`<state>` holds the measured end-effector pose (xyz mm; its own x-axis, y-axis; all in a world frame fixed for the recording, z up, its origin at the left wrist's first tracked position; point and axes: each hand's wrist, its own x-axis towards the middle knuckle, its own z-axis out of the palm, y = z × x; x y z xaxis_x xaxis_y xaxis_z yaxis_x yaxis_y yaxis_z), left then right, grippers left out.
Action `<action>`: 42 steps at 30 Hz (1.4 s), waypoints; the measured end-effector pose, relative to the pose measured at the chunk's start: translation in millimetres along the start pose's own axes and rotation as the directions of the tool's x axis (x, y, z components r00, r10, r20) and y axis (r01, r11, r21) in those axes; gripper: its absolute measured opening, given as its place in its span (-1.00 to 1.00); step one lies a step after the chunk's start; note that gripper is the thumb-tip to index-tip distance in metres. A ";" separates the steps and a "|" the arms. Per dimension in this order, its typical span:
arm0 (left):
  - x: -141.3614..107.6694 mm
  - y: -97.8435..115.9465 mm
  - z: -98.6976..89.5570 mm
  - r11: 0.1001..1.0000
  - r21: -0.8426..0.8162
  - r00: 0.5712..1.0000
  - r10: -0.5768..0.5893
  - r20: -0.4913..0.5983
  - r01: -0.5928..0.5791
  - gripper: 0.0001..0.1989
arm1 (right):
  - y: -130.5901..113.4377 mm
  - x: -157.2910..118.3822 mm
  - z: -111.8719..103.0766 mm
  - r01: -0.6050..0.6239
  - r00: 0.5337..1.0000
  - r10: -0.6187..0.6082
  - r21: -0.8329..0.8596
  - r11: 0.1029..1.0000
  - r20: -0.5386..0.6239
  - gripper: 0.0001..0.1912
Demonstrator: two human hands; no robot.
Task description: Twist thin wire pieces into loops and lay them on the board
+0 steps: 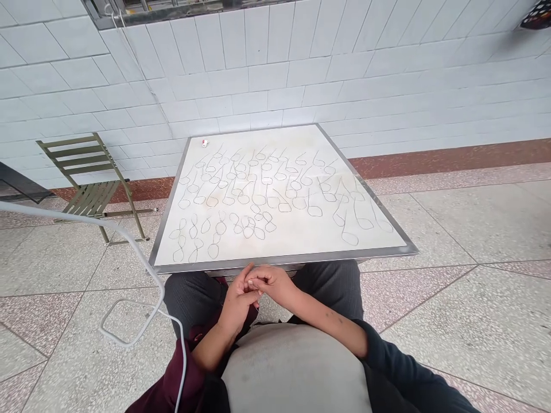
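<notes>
My left hand and my right hand meet over my lap, just below the table's front edge. Their fingers curl in and press against each other. Anything small between the fingertips is too fine to make out. Before me, the white table top carries many thin wire-like loops. Those toward the back and right, such as one loop, have a long straight tail. Closer to the front left lie small rings without long tails, some touching or overlapping.
A small red-and-white object sits at the table's back left corner. Left of the table stands a slatted folding chair. A white cable hangs across my left side. Behind the table is a tiled wall; the floor is speckled.
</notes>
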<state>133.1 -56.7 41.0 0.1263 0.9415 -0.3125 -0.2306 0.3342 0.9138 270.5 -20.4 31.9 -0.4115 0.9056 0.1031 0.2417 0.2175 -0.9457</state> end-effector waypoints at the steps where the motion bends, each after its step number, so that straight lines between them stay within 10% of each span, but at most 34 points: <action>1: 0.2 0.7 -1.0 1.000 -0.005 1.000 0.007 -0.017 -0.007 -0.26 | 0.3 0.8 -0.7 -0.005 1.000 0.005 0.002 1.000 -0.007 -0.88; 20: -6.2 5.9 -4.5 0.991 0.073 0.991 0.121 -0.064 -0.116 -0.25 | 4.5 -12.3 8.0 -0.090 0.984 0.129 0.285 0.954 -0.120 -0.83; 31: -16.9 1.0 2.7 0.989 0.101 0.993 0.115 -0.031 -0.111 -0.25 | 1.6 -24.0 10.8 0.028 0.967 -0.046 -0.078 0.997 -0.250 -0.79; 42: -12.7 -10.5 -1.3 0.998 -0.036 0.991 0.056 -0.120 -0.061 -0.25 | 19.8 -24.8 12.9 -0.091 0.984 0.122 0.230 0.969 -0.127 -0.80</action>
<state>132.7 -72.1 35.1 -0.0036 0.9572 -0.2893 -0.2721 0.2775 0.9214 274.1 -43.2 6.6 -0.2643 0.9641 0.0250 0.0691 0.0448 -0.9966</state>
